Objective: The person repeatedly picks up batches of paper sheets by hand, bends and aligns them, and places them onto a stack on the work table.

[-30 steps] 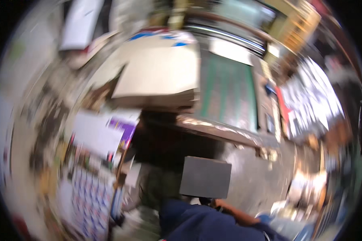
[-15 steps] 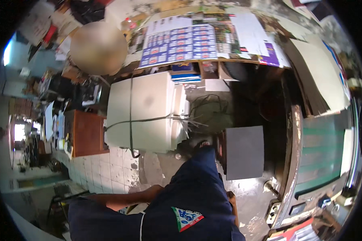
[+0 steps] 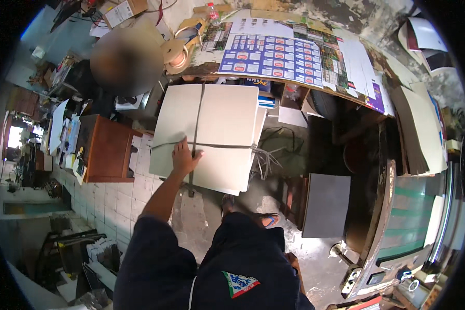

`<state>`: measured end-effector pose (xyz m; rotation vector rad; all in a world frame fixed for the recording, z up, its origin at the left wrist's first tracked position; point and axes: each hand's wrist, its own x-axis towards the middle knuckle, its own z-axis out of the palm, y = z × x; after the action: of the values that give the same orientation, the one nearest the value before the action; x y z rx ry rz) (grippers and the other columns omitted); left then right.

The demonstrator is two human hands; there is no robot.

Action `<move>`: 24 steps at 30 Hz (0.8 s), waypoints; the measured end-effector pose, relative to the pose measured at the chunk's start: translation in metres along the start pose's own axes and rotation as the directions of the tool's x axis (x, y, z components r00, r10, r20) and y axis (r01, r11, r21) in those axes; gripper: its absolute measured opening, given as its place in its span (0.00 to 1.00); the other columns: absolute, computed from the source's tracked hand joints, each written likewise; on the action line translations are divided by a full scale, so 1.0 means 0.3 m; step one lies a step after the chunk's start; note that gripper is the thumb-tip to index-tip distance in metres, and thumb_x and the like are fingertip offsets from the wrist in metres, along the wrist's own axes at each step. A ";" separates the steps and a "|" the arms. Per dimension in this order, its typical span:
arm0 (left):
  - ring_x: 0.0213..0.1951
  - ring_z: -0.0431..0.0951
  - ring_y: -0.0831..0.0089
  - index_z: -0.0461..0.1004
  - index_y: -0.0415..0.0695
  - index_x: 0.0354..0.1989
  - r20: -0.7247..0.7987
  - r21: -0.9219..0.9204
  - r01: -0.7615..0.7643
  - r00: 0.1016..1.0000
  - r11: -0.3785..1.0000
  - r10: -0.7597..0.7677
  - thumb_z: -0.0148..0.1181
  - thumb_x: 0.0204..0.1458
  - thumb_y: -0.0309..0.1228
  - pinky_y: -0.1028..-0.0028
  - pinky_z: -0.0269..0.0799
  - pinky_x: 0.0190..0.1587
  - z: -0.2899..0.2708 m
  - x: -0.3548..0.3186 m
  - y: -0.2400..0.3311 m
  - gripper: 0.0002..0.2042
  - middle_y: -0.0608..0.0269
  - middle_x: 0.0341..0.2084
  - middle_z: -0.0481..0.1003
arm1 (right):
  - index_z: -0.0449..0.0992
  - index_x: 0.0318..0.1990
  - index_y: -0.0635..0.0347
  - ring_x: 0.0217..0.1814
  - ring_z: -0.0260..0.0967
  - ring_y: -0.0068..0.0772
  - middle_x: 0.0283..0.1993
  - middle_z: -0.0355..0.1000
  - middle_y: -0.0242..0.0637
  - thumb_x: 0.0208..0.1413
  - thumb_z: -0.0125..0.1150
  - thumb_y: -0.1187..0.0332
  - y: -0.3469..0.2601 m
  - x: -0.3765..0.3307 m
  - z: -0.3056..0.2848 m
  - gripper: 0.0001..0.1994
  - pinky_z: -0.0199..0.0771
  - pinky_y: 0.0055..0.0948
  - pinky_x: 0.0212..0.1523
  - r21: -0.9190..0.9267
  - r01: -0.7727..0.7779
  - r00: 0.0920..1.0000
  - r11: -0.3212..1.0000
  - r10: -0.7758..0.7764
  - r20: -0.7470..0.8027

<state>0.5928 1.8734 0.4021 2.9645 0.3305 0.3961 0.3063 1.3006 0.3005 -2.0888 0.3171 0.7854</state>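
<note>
A tall stack of cream-coloured boards (image 3: 225, 116) stands ahead of me, bound with a dark flat strap (image 3: 198, 116) that crosses on its top. My left hand (image 3: 186, 159) reaches over the near part of the stack, at the strap's crossing. Its fingers and thumb are apart, and they appear to touch the strap or the board beneath. Loose strap ends (image 3: 266, 157) fan out at the stack's right side. Low beside my body is my right hand (image 3: 293, 262), mostly hidden behind my dark clothing, so its fingers do not show clearly.
A grey-topped stool (image 3: 326, 206) stands right of my feet. Beyond the stack, a table (image 3: 209, 68) carries printed sheets (image 3: 274, 57) and a wire spool (image 3: 176, 56). A brown wooden cabinet (image 3: 111, 152) is on the left. Another person (image 3: 126, 62) is at the back left.
My left arm has stretched forward from beside my waist, and the hand is now on the bound stack. My view has shifted, and my feet now show near the stack.
</note>
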 end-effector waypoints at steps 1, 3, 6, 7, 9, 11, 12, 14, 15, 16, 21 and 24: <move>0.51 0.67 0.50 0.66 0.40 0.53 0.021 0.050 0.017 1.000 0.999 -0.018 0.65 0.48 0.51 0.50 0.64 0.52 0.002 0.026 -0.032 0.32 0.48 0.50 0.67 | 0.75 0.31 0.66 0.30 0.73 0.45 0.28 0.74 0.53 0.63 0.56 0.55 -0.052 -0.011 0.031 0.20 0.70 0.40 0.32 0.001 -0.004 1.000 1.000 0.004 -0.014; 0.48 0.68 0.52 0.70 0.41 0.45 0.102 -0.030 0.064 0.993 0.998 -0.060 0.62 0.52 0.46 0.53 0.65 0.49 0.036 0.061 -0.059 0.22 0.51 0.46 0.70 | 0.75 0.32 0.66 0.31 0.74 0.47 0.30 0.74 0.53 0.63 0.56 0.55 -0.146 -0.025 0.102 0.20 0.70 0.41 0.31 -0.085 -0.140 0.989 0.986 0.143 0.036; 0.44 0.71 0.56 0.73 0.42 0.32 -0.005 0.053 -0.077 0.997 0.996 0.077 0.58 0.52 0.37 0.56 0.66 0.46 0.066 0.053 -0.110 0.10 0.57 0.34 0.74 | 0.75 0.35 0.66 0.34 0.75 0.48 0.31 0.74 0.55 0.62 0.56 0.52 -0.234 -0.052 0.246 0.21 0.70 0.44 0.32 0.175 -0.073 0.997 0.982 0.066 0.048; 0.44 0.71 0.56 0.73 0.42 0.32 -0.008 0.041 -0.085 0.996 0.996 0.086 0.58 0.52 0.37 0.56 0.66 0.46 0.072 0.059 -0.090 0.10 0.57 0.34 0.74 | 0.75 0.35 0.66 0.34 0.75 0.48 0.31 0.74 0.55 0.62 0.56 0.52 -0.256 -0.040 0.283 0.21 0.70 0.44 0.32 0.175 -0.074 0.997 0.982 0.070 0.034; 0.44 0.72 0.56 0.72 0.41 0.33 0.027 0.097 -0.054 0.998 0.994 0.052 0.57 0.51 0.37 0.56 0.67 0.45 0.080 0.041 -0.058 0.10 0.56 0.34 0.74 | 0.75 0.37 0.65 0.36 0.76 0.47 0.31 0.74 0.57 0.61 0.55 0.49 -0.304 -0.016 0.354 0.22 0.70 0.46 0.34 -0.148 -0.146 0.984 0.978 0.159 0.080; 0.42 0.73 0.56 0.72 0.40 0.33 0.116 0.033 0.051 0.992 0.998 -0.054 0.57 0.49 0.36 0.56 0.70 0.43 0.043 0.002 -0.039 0.11 0.54 0.34 0.74 | 0.76 0.35 0.64 0.35 0.77 0.49 0.30 0.73 0.58 0.62 0.52 0.46 -0.410 0.015 0.405 0.25 0.71 0.46 0.35 -0.007 0.066 0.997 0.998 -0.066 -0.031; 0.41 0.74 0.56 0.71 0.39 0.33 0.109 -0.002 0.105 0.988 0.994 -0.105 0.58 0.48 0.36 0.57 0.72 0.42 0.019 -0.004 0.021 0.12 0.51 0.33 0.74 | 0.77 0.36 0.61 0.39 0.77 0.50 0.33 0.75 0.55 0.62 0.53 0.48 -0.388 0.060 0.411 0.22 0.72 0.44 0.37 -0.114 -0.022 0.996 0.993 0.032 0.086; 0.39 0.76 0.54 0.72 0.38 0.34 0.149 -0.081 0.149 0.980 0.986 -0.136 0.59 0.48 0.34 0.58 0.73 0.41 0.005 -0.053 -0.017 0.11 0.51 0.32 0.74 | 0.79 0.34 0.59 0.41 0.77 0.50 0.35 0.77 0.51 0.61 0.55 0.48 -0.482 0.101 0.451 0.21 0.74 0.43 0.39 -0.268 -0.088 0.978 0.959 0.134 0.159; 0.38 0.76 0.54 0.72 0.38 0.34 0.192 -0.099 0.173 0.970 0.980 -0.151 0.60 0.48 0.33 0.58 0.73 0.42 0.013 -0.060 -0.032 0.11 0.51 0.32 0.75 | 0.79 0.34 0.59 0.41 0.77 0.50 0.35 0.77 0.51 0.61 0.55 0.48 -0.544 0.115 0.459 0.21 0.74 0.43 0.39 -0.265 -0.089 0.980 0.960 0.133 0.151; 0.38 0.76 0.54 0.72 0.38 0.34 0.192 -0.105 0.165 0.971 0.981 -0.143 0.60 0.48 0.33 0.58 0.73 0.42 0.006 -0.053 -0.042 0.11 0.51 0.32 0.75 | 0.78 0.33 0.61 0.37 0.76 0.50 0.32 0.75 0.54 0.61 0.52 0.45 -0.595 0.123 0.470 0.25 0.72 0.45 0.36 -0.270 -0.011 0.986 0.963 0.056 0.159; 0.39 0.77 0.53 0.73 0.39 0.33 0.238 -0.031 0.046 0.971 0.998 -0.037 0.61 0.46 0.34 0.57 0.72 0.43 0.055 -0.036 -0.019 0.11 0.51 0.32 0.76 | 0.78 0.28 0.63 0.23 0.72 0.44 0.24 0.73 0.48 0.59 0.57 0.45 -0.636 0.215 0.487 0.25 0.71 0.42 0.29 -0.309 0.199 0.972 0.930 -0.147 0.182; 0.27 0.76 0.46 0.73 0.36 0.24 0.277 -0.322 0.004 0.957 0.947 0.090 0.59 0.47 0.34 0.52 0.72 0.35 0.015 -0.083 -0.051 0.11 0.45 0.22 0.74 | 0.78 0.32 0.61 0.30 0.74 0.38 0.28 0.75 0.42 0.56 0.61 0.46 -0.753 0.230 0.441 0.23 0.72 0.37 0.34 -0.198 0.162 0.972 0.967 -0.122 0.200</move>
<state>0.5676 1.8820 0.3893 2.6599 0.1491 0.0122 0.4133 1.5455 0.3436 -2.1871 -0.0218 0.9540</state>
